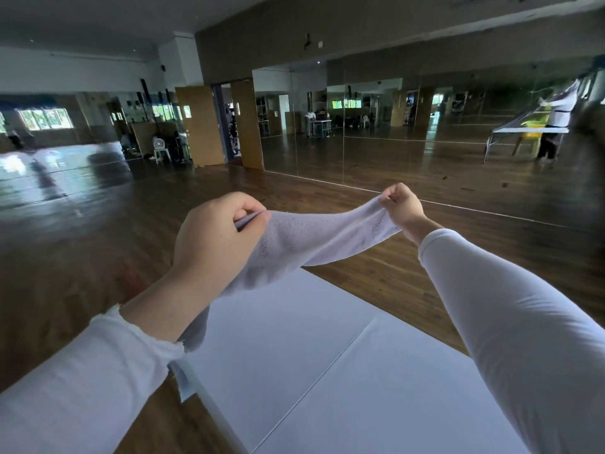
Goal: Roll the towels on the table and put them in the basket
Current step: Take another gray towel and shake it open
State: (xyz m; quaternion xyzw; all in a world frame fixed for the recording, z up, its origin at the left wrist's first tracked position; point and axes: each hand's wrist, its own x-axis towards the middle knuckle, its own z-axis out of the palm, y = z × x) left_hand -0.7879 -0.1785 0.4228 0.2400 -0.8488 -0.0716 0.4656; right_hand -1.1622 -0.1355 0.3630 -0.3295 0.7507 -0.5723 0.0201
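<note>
A white towel is stretched in the air above the far end of the white table. My left hand pinches one corner of it between thumb and fingers. My right hand pinches the opposite corner, held farther out and a little higher. The rest of the towel hangs down under my left wrist toward the table's left edge. No basket is in view.
The white folding table has a seam down its middle, and its far edge lies just below the towel. Dark wooden floor surrounds it. Mirror walls stand behind, with a wooden door at the back left.
</note>
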